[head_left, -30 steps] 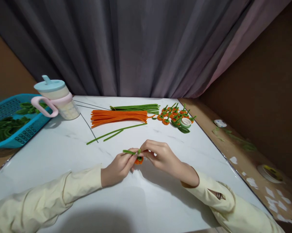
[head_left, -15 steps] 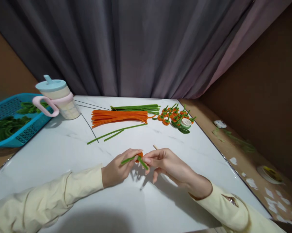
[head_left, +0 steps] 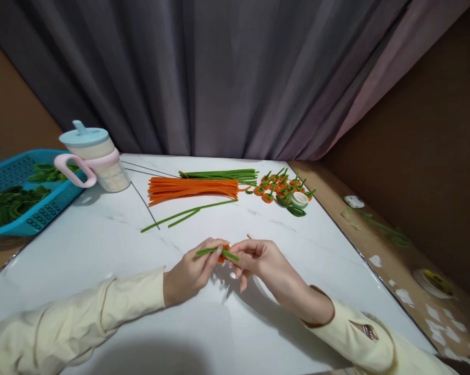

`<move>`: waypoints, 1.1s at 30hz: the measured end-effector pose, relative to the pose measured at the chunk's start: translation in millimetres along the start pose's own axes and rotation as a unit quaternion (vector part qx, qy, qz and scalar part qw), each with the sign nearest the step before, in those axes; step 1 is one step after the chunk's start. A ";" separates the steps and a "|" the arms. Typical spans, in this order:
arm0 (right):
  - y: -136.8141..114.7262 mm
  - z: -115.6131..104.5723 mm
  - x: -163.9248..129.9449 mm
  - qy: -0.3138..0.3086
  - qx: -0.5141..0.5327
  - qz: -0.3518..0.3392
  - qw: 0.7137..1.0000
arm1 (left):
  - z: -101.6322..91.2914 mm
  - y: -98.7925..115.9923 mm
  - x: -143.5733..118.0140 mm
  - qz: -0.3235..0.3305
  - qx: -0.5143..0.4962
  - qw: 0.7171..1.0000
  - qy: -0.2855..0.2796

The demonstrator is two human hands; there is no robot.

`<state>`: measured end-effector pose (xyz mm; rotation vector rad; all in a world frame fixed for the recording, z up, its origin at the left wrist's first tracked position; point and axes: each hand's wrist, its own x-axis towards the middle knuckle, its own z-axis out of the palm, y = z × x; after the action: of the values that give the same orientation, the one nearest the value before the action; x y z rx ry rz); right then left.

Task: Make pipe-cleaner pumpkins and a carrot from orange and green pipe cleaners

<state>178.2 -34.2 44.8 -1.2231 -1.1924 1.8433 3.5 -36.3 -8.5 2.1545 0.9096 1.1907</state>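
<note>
My left hand is closed in a pinch around a small orange pipe-cleaner piece, partly covered by the fingers. Across that piece runs a short green pipe cleaner, one end pointing left over my left fingers and the other pointing right. My right hand meets it from the right, thumb and forefinger closed at the green right end; its other fingers curl below. Behind the right knuckles a thin pale stick tip shows; whether the hand holds it is hidden.
Beyond my hands lie an orange pipe-cleaner bundle, a green bundle and two loose green stems. Several orange pieces with green tops surround a white ring-shaped roll. A lidded cup and blue basket stand left.
The right end of the green pipe cleaner has swung upward, from slanting down to lying nearly level. My right hand has shifted slightly left; my left hand keeps its pinch.
</note>
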 end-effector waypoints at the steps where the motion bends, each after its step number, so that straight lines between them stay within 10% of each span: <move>1: -0.5 1.4 -0.6 0.011 -0.025 -0.013 1.000 | -0.1 3.1 1.1 -0.035 -0.011 0.999 -0.004; 5: 3.3 3.6 -3.4 0.056 -0.154 -0.121 0.979 | -0.5 13.9 6.6 -0.184 -0.111 0.976 -0.028; 8: 14.6 -1.0 -4.3 0.076 -0.300 -0.282 0.908 | -2.8 20.6 12.6 -0.262 -0.180 0.947 -0.050; 12: 24.6 -12.1 -7.2 0.074 -0.467 -0.490 0.732 | -10.6 29.5 22.7 -0.328 -0.235 0.909 -0.102; 18: -1.3 -24.2 -18.3 -0.066 -0.690 -0.604 0.393 | -22.0 38.4 35.2 -0.409 -0.347 0.825 -0.176; 23: -18.1 -34.9 -16.1 -0.134 -0.673 -0.669 0.285 | -22.5 40.6 33.5 -0.428 -0.402 0.780 -0.215; 25: -18.4 -38.8 -15.9 -0.143 -0.651 -0.676 0.314 | -22.1 41.3 30.7 -0.384 -0.362 0.823 -0.208; 27: -15.2 -39.6 -17.3 -0.111 -0.621 -0.657 0.412 | -22.2 41.5 28.2 -0.330 -0.312 0.872 -0.182; 31: -2.0 -29.5 -21.1 0.049 -0.413 -0.482 0.771 | -22.6 39.4 24.6 -0.238 -0.206 0.942 -0.120; 33: 3.3 -21.3 -22.0 0.048 -0.274 -0.321 0.905 | -21.7 36.2 21.9 -0.181 -0.141 0.969 -0.095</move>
<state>206.2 -46.9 46.3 -0.9935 -1.8571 0.9795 4.4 -40.7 38.8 1.7489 0.9369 0.8582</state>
